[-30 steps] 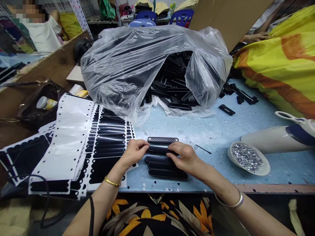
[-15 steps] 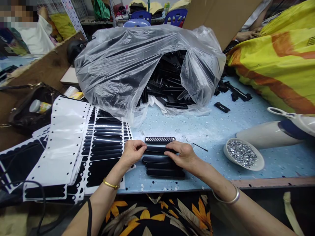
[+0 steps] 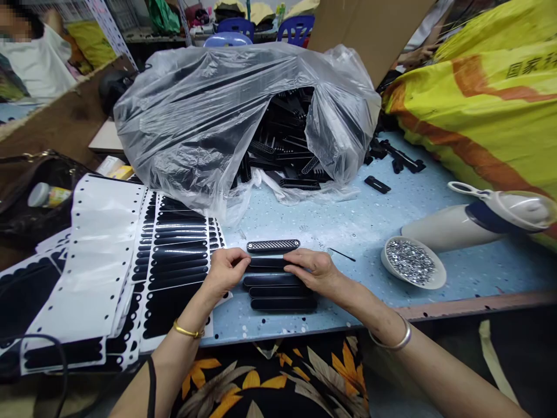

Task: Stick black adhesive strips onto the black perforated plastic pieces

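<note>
My left hand [image 3: 227, 270] pinches the left end of a long, narrow black piece [image 3: 267, 265] lying flat on the table. At its right end, my right hand [image 3: 312, 268] closes thumb and fingers on the same piece. Whether a thin sticker lies on top of it cannot be made out. Just beyond, a similar piece with a patterned silvery face [image 3: 273, 246] lies crosswise. Nearer to me, several smooth black pieces with rounded ends [image 3: 281, 292] are lined up in a row, close under my right fingers.
Sheets of black rounded stickers [image 3: 176, 249] and white backing paper [image 3: 102, 255] cover the left side. Behind is a clear plastic bag [image 3: 187, 128] of black toothed parts. At right are a bowl of small metal pieces [image 3: 413, 262], a white bottle [image 3: 456, 227] and a yellow sack [image 3: 491, 110].
The whole view has shifted a little, so things appear farther left. Both hands keep their grip on the ends of the black piece, with hardly any motion against the table.
</note>
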{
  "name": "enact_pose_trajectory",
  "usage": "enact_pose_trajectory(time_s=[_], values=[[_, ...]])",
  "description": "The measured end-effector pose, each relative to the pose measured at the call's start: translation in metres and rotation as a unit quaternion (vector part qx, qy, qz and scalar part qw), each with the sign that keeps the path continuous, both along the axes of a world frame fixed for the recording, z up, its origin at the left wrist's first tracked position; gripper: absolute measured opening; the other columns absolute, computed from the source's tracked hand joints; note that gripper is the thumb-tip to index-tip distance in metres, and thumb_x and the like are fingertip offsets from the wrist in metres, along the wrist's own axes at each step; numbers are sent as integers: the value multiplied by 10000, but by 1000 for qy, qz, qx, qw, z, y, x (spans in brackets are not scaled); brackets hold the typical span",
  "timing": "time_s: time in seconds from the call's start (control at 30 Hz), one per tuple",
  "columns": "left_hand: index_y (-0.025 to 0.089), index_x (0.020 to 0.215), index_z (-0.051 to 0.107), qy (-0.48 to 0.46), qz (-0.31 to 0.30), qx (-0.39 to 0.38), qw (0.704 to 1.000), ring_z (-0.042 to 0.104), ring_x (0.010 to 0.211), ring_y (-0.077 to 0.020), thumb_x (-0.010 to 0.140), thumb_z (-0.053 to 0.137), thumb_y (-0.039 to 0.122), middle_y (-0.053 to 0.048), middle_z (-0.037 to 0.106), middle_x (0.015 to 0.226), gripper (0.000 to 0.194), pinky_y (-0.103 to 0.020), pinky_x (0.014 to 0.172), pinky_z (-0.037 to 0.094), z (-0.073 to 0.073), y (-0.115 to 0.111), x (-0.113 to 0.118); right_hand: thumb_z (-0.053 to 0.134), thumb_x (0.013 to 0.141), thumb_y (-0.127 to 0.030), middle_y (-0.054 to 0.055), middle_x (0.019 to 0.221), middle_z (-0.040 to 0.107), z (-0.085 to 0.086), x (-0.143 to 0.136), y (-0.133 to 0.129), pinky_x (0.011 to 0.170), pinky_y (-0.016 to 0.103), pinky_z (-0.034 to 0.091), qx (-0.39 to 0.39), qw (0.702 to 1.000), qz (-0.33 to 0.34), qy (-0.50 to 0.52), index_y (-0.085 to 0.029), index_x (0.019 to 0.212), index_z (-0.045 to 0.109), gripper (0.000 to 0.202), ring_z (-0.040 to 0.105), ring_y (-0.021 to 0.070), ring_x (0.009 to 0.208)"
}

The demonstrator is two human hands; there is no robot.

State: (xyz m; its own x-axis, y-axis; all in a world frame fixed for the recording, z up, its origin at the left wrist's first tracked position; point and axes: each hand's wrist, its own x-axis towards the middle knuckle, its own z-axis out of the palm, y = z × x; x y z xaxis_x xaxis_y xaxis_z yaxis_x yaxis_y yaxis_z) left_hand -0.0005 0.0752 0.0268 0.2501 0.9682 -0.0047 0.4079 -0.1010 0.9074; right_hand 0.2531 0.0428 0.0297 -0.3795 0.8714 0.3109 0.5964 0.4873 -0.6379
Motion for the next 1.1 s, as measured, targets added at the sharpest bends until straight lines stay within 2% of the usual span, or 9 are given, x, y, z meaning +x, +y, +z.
enact_pose_trajectory(time_s=[0.27, 0.43, 0.6, 0.7, 0.83, 0.9, 0.97, 1.1], values=[[153, 638, 721, -3, -6, 6, 1000, 592, 542, -144, 736, 601, 284, -14, 672, 558, 203, -238, 554, 434, -1, 1, -1, 673, 900, -303, 52, 940, 783, -3, 6, 3, 755, 302, 612, -34, 999, -6, 21, -216, 1024, 764, 177, 743, 190, 836], [157, 658, 730, -4, -7, 5, 1000, 591, 539, -142, 743, 599, 278, -12, 671, 559, 197, -230, 538, 433, -2, 0, -1, 731, 845, -331, 61, 928, 778, 2, 25, -8, 730, 322, 609, -12, 997, -68, 44, -219, 1037, 752, 223, 735, 203, 806], [163, 656, 725, 12, -4, 19, 1000, 594, 531, -142, 750, 591, 273, -4, 668, 548, 197, -232, 539, 439, -3, 0, -1, 700, 843, -268, 41, 818, 753, 4, 44, -26, 636, 300, 583, -14, 993, -115, 21, -223, 959, 753, 136, 694, 174, 684], [164, 668, 729, 26, -3, 35, 999, 622, 556, -154, 758, 585, 270, -13, 695, 578, 201, -241, 558, 458, -3, -1, 0, 689, 840, -250, 30, 775, 733, -2, 41, -27, 572, 278, 556, -6, 992, -121, 20, -216, 947, 749, 127, 662, 154, 620], [168, 750, 751, 60, -6, 65, 996, 655, 591, -169, 791, 570, 266, -25, 728, 629, 210, -249, 569, 482, 5, -5, -1, 684, 845, -222, 37, 789, 726, -5, 27, -24, 591, 284, 553, 25, 994, -103, 20, -204, 985, 737, 150, 653, 155, 627], [174, 798, 752, 87, -10, 97, 991, 657, 588, -169, 818, 563, 273, -27, 734, 644, 214, -248, 557, 482, 12, -10, -4, 680, 850, -224, 43, 803, 727, -4, 23, -23, 601, 288, 554, 33, 995, -93, 15, -200, 1000, 730, 159, 655, 159, 635], [181, 818, 743, 109, -9, 161, 981, 665, 601, -171, 836, 557, 265, -35, 743, 676, 205, -257, 569, 489, 22, -16, -5, 672, 861, -238, 51, 812, 727, -1, 26, -23, 600, 290, 553, 44, 995, -91, 9, -191, 1012, 722, 166, 664, 168, 651], [196, 837, 716, 112, -43, 295, 948, 698, 719, -194, 859, 551, 186, -58, 758, 776, 166, -297, 689, 527, 39, -24, 7, 588, 903, -218, 83, 849, 726, 1, 51, -21, 676, 343, 552, 94, 980, -156, -75, -195, 982, 722, 157, 679, 220, 763]])
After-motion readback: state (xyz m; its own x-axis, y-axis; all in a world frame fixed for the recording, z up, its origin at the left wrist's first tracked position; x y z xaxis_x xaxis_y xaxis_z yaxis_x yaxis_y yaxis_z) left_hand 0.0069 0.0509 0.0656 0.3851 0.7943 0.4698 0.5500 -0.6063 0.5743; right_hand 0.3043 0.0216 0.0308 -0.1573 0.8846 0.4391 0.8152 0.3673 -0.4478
